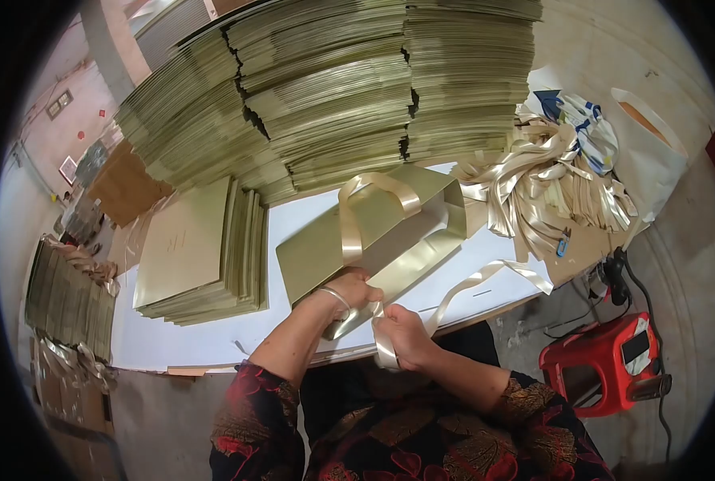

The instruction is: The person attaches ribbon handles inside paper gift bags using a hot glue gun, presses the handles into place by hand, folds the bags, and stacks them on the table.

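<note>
A gold paper bag (319,239) lies on its side on the table, its mouth facing right. One cream ribbon handle (351,228) loops over its far panel. My left hand (349,290) is closed at the near panel, gripping the bag's edge; its fingertips are partly hidden. Against it, my right hand (405,333) pinches a second cream ribbon (384,349), which passes between the two hands and hangs over the table's front edge. Another stretch of ribbon (474,276) lies curled to the right of my right hand; whether it is the same piece I cannot tell.
Tall piles of flat gold bags (325,88) rise behind the table (189,341). A shorter stack of bags (185,240) stands left. Loose ribbons (526,180) heap at the right, near a small blue tool (563,242). A red stool (606,365) is on the floor.
</note>
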A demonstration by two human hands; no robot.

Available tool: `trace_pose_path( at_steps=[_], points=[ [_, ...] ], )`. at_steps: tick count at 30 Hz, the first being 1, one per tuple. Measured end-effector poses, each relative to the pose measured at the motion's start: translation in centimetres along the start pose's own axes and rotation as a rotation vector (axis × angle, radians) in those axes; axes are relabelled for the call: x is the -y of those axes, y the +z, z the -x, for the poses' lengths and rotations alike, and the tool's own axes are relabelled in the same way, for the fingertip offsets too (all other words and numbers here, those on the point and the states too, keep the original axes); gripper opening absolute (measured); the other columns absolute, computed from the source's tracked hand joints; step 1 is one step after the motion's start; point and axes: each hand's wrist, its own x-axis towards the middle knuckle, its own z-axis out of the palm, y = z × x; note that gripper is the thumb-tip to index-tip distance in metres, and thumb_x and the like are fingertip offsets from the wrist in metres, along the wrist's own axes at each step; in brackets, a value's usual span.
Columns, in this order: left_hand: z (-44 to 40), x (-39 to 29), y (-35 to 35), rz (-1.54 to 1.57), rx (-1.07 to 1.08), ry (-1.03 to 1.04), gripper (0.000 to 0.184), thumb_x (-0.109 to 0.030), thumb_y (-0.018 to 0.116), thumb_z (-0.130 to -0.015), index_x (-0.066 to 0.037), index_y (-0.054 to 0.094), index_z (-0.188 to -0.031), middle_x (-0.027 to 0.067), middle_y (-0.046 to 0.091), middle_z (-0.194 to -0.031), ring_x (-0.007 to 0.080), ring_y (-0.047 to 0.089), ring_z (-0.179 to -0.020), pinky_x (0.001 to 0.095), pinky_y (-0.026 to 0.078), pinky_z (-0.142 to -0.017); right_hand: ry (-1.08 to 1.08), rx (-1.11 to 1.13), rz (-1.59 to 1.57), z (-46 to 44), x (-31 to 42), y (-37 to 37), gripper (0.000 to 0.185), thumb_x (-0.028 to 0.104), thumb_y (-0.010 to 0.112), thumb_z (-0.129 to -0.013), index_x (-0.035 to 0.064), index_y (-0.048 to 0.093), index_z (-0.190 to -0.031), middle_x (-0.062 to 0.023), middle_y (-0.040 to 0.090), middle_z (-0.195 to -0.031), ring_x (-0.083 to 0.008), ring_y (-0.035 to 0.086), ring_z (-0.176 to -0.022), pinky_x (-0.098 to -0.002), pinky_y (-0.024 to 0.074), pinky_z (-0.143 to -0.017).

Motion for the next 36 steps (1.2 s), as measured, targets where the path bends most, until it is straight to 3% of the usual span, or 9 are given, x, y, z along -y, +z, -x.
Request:
trace_pose_path(
  at_steps=[7, 13, 16, 18, 21, 24, 32, 34, 36],
  points=[
    [1.8, -1.9, 0.2, -0.036, 0.025, -0.029, 0.064, -0.015, 0.068, -0.076, 0.012, 0.047, -0.130, 0.0204, 0.062, -0.111, 0.0231, 0.060, -0.097, 0.0315, 0.047, -0.084, 0.028, -0.107, -0.015, 0.8, 1.7, 1.2, 0.013, 0.011, 0.059, -0.086, -0.0023, 0.060, -0.088, -0.0045, 0.058, -0.077, -0.0102, 0.051, -0.066, -0.0288, 0.0438, -0.058],
    [0.2, -0.1, 0.2, -0.071, 0.009, -0.009, 0.060, -0.016, 0.068, -0.077, 0.012, 0.050, -0.126, 0.0193, 0.063, -0.110, 0.0236, 0.060, -0.097, 0.0314, 0.046, -0.085, -0.008, -0.099, 0.185, -0.3, 0.5, 0.1, 0.018, 0.017, 0.062, -0.087, -0.0009, 0.060, -0.084, -0.0045, 0.057, -0.070, -0.0096, 0.050, -0.063, -0.0302, 0.0401, -0.054],
    [0.3, -0.1, 0.3, -0.104, -0.022, -0.003, 0.056, -0.016, 0.068, -0.077, 0.012, 0.053, -0.123, 0.0180, 0.064, -0.108, 0.0232, 0.059, -0.095, 0.0319, 0.047, -0.084, -0.070, -0.110, 0.238, -0.5, 0.1, 0.2, 0.018, 0.017, 0.061, -0.087, 0.0006, 0.059, -0.082, -0.0058, 0.056, -0.069, -0.0123, 0.051, -0.058, -0.0310, 0.0436, -0.049],
    [0.1, 0.2, 0.3, -0.096, -0.029, 0.000, 0.055, -0.016, 0.068, -0.076, 0.011, 0.054, -0.122, 0.0182, 0.064, -0.107, 0.0235, 0.060, -0.095, 0.0320, 0.047, -0.084, 0.114, -0.106, 0.078, 0.8, 2.2, 1.3, 0.017, 0.017, 0.059, -0.087, 0.0020, 0.057, -0.078, -0.0069, 0.054, -0.068, -0.0156, 0.052, -0.053, -0.0336, 0.0479, -0.041],
    [0.3, 0.0, 0.4, -0.101, -0.039, 0.001, 0.053, -0.016, 0.068, -0.076, 0.011, 0.056, -0.120, 0.0190, 0.064, -0.106, 0.0240, 0.060, -0.095, 0.0323, 0.047, -0.084, 0.115, -0.113, 0.100, 0.8, 2.5, 1.3, 0.017, 0.017, 0.057, -0.086, 0.0027, 0.056, -0.077, -0.0078, 0.054, -0.067, -0.0183, 0.052, -0.049, -0.0371, 0.0507, -0.036],
    [1.1, -0.6, 0.5, -0.111, -0.051, 0.014, 0.051, -0.016, 0.068, -0.076, 0.010, 0.057, -0.118, 0.0198, 0.065, -0.105, 0.0247, 0.061, -0.094, 0.0327, 0.047, -0.083, 0.121, -0.117, 0.146, 0.9, 2.5, 1.2, 0.017, 0.016, 0.054, -0.090, -0.0007, 0.056, -0.091, -0.0108, 0.058, -0.075, -0.0183, 0.056, -0.054, -0.0357, 0.0492, -0.038],
    [0.7, 0.0, 0.7, -0.115, -0.053, 0.021, 0.052, -0.018, 0.066, -0.076, 0.007, 0.058, -0.121, 0.0195, 0.065, -0.110, 0.0254, 0.061, -0.099, 0.0331, 0.047, -0.086, 0.120, -0.096, 0.088, 0.8, 2.3, 1.6, 0.017, 0.015, 0.054, -0.089, -0.0014, 0.056, -0.092, -0.0101, 0.057, -0.074, -0.0188, 0.056, -0.055, -0.0356, 0.0509, -0.040],
    [0.6, 0.3, 0.7, -0.132, 0.009, 0.002, 0.068, -0.029, 0.065, -0.074, 0.003, 0.050, -0.132, 0.0242, 0.056, -0.127, 0.0330, 0.053, -0.118, 0.0357, 0.040, -0.100, 0.138, -0.087, 0.089, 0.9, 2.3, 1.6, 0.016, 0.014, 0.054, -0.089, -0.0016, 0.056, -0.092, -0.0101, 0.057, -0.074, -0.0189, 0.056, -0.055, -0.0358, 0.0514, -0.040],
    [1.2, -0.4, 1.0, -0.143, -0.028, 0.009, 0.060, -0.023, 0.065, -0.076, 0.005, 0.053, -0.127, 0.0220, 0.060, -0.119, 0.0295, 0.057, -0.109, 0.0344, 0.043, -0.094, 0.144, -0.094, 0.053, 0.9, 2.4, 1.5, 0.016, 0.014, 0.055, -0.089, -0.0018, 0.056, -0.092, -0.0101, 0.056, -0.074, -0.0192, 0.056, -0.055, -0.0362, 0.0514, -0.040]
  ],
)
